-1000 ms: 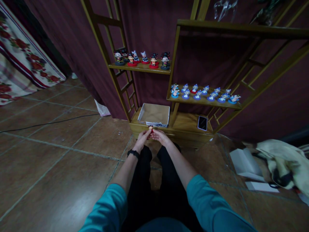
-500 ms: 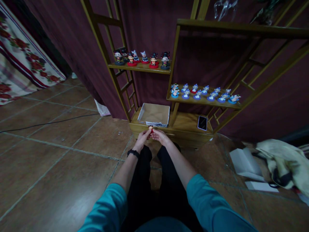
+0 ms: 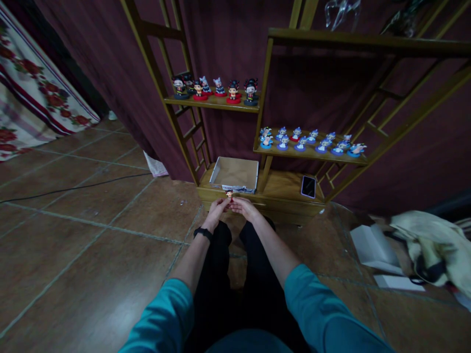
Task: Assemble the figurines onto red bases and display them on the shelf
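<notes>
Between my two hands, just in front of the cabinet, is a small figurine point(image 3: 229, 194) with dark hair and red clothing. My left hand point(image 3: 218, 209) is closed on one side of it, and my right hand point(image 3: 244, 207) closes on it from the other side. Fingers cover its lower part. Right behind the hands, a shallow cardboard box point(image 3: 238, 170) with white edges sits on the cabinet's low surface. Similar red and black figurines point(image 3: 234, 91) stand on the upper left shelf.
Several blue and purple figurines point(image 3: 300, 143) line the middle shelf point(image 3: 312, 156). A phone point(image 3: 308, 186) lies on the low surface at right. On the floor to the right are a white box point(image 3: 371, 245) and a pale cloth bag point(image 3: 437, 240). A black cable point(image 3: 81, 188) crosses the tiles at left.
The figurine shows slightly more upright between my fingers. My hands stay in nearly the same place, and the view has shifted only slightly.
</notes>
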A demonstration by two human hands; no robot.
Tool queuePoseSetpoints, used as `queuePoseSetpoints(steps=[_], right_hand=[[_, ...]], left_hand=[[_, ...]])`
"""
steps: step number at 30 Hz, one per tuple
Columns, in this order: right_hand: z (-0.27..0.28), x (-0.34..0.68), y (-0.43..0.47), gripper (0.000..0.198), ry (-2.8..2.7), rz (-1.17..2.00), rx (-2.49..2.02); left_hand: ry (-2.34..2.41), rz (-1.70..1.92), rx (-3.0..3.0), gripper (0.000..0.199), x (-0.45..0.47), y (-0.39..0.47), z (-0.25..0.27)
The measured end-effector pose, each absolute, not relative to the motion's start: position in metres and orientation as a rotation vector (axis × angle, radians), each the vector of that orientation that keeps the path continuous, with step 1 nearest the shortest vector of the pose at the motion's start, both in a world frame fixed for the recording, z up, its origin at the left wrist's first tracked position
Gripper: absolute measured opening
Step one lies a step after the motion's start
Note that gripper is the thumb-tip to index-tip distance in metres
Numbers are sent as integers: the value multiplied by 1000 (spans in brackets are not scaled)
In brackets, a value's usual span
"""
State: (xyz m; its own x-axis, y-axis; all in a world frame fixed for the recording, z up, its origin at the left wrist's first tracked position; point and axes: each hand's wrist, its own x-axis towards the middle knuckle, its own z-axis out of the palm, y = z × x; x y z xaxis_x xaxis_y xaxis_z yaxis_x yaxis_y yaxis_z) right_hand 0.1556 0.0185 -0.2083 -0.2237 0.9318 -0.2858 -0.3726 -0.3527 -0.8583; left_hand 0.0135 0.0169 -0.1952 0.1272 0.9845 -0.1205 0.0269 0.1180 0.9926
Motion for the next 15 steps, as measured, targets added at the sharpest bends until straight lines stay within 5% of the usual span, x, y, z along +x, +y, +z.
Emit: queuePoseSetpoints(steps=[15], right_hand=[[-206,155,19,21,-788,1758,-1021]], left_hand=[[1177,1015,1185,41,15,14,-187]])
